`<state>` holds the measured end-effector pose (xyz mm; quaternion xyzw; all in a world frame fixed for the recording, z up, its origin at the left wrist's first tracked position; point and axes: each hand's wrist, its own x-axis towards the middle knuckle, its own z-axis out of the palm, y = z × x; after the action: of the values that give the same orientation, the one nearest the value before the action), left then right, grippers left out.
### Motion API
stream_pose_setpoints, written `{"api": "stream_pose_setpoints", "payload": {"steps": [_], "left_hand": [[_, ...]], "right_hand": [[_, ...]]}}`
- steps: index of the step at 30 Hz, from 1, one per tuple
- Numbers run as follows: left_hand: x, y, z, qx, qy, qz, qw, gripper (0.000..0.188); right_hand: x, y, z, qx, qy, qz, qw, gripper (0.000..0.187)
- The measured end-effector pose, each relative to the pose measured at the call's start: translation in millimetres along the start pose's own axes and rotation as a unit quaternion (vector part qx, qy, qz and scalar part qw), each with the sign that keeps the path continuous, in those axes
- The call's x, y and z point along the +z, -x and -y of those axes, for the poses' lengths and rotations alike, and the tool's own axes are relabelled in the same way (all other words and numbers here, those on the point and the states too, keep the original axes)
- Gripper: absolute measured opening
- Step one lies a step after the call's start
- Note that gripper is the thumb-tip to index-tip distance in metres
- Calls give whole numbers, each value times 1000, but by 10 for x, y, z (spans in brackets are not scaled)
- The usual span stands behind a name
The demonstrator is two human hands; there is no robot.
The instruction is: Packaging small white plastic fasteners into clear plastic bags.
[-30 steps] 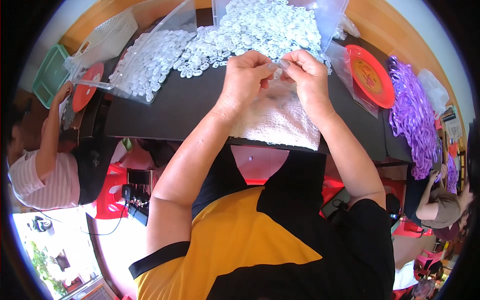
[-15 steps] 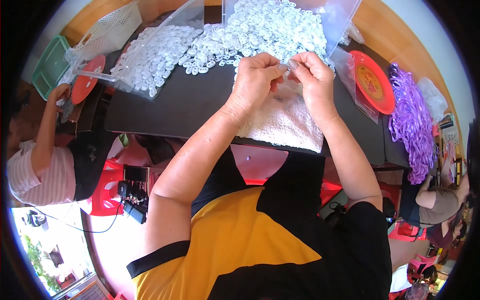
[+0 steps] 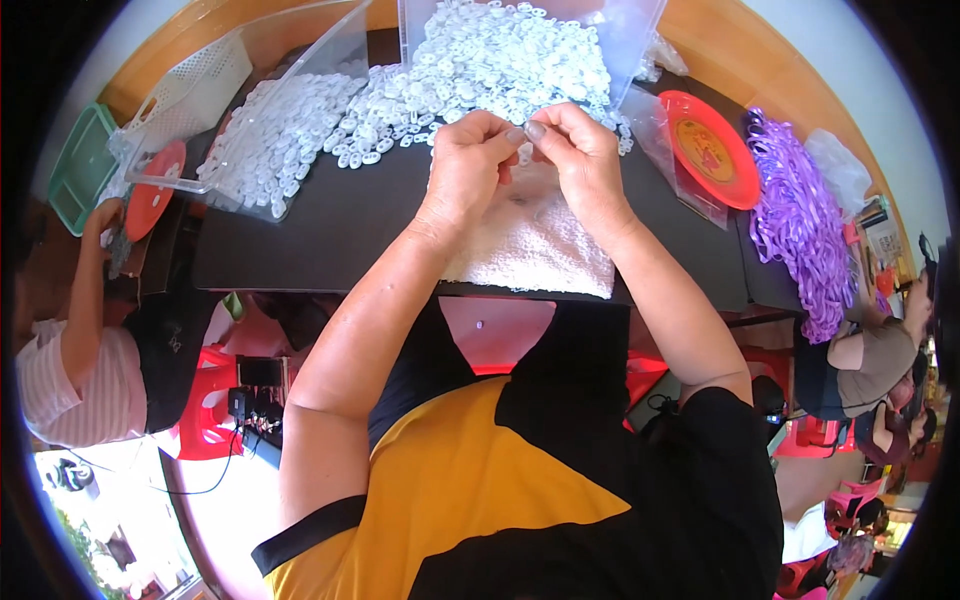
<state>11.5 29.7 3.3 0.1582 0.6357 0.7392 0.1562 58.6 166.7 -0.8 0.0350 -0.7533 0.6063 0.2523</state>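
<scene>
My left hand [image 3: 472,160] and my right hand [image 3: 577,160] meet above the near side of the table, fingertips pinched close together. What they pinch is tiny and mostly covered by the fingers; I cannot make it out. Under them lies a pale pink towel [image 3: 535,245], reaching the table's front edge. Just past my hands rises a heap of small white oval pieces with holes [image 3: 505,60], spilling out of a clear plastic bin [image 3: 637,40]. More such white pieces [image 3: 270,145] fill a second clear bin tipped on its side to the left.
At the right are a red round plate [image 3: 745,180] and a bundle of purple ribbons [image 3: 800,225]. A white basket [image 3: 205,85], a green tray [image 3: 75,180] and a red plate [image 3: 155,200] stand far left, by a co-worker's arm [image 3: 85,290]. The dark table [image 3: 300,245] spans between.
The whole view has shifted a little, so the table things appear farther left. My hands stay pinched together above the towel.
</scene>
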Motion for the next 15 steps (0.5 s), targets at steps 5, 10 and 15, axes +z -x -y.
{"api": "stream_pose_setpoints", "payload": {"steps": [5, 10, 15], "left_hand": [[-50, -54, 39, -4, -5, -14, 1000, 14], [-62, -63, 35, -9, -6, -18, 1000, 14], [-48, -35, -3, -11, -11, -15, 1000, 13]], "right_hand": [[-632, -337, -193, 3, 370, -53, 927, 12], [-1169, -539, -321, 31, 528, -21, 848, 23], [-1329, -599, -499, 47, 593, 0, 804, 23]]}}
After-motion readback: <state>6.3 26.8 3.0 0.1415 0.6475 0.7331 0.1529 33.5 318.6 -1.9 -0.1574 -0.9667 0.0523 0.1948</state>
